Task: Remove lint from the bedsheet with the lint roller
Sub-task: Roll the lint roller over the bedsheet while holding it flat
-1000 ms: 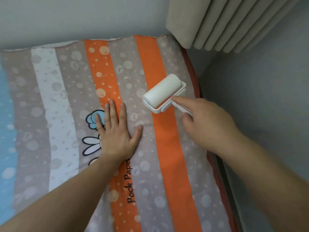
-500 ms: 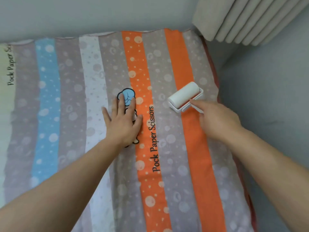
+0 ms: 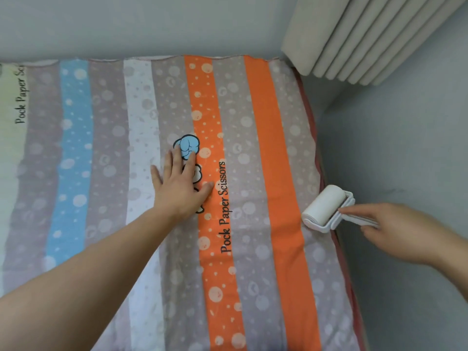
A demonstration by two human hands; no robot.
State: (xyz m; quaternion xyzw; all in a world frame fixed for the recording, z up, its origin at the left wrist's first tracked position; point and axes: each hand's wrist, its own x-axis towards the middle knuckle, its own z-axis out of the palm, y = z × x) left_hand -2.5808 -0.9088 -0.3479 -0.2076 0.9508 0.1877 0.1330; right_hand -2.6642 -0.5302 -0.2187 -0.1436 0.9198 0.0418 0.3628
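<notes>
The striped bedsheet [image 3: 235, 122] fills the head view from 9 o'clock across to about 3 o'clock, lying flat up to the pale wall [image 3: 126, 21] at 12. A pleated curtain [image 3: 367, 39] hangs at 1 o'clock, and grey floor [image 3: 405, 148] runs down the 3 o'clock side, past the reddish mattress edge [image 3: 317, 158].

The left hand [image 3: 179, 188] lies palm-down near the middle of the sheet. Its fingers are straight and spread and point toward 12, pressing the cloth flat over a cartoon print [image 3: 187, 145].

The right hand [image 3: 402, 234] comes in from 4 o'clock, off the bed's side. Its fingers are curled round the handle [image 3: 354, 220], with the forefinger laid along the top, though blur softens the detail.

The lint roller [image 3: 325, 210] sits at the sheet's 3 o'clock border, right at the mattress edge. Whether the drum presses on the cloth cannot be told.

The roller lies at 3 to 4 o'clock from the left hand and well apart from it. The drum's long axis runs from about 8 o'clock to 2 o'clock. It would therefore roll toward 10 or 11 o'clock, inward over the orange stripe toward the flat hand. The right hand is the nearer one and already has it, so the next stroke is probably a push inward from that edge.
</notes>
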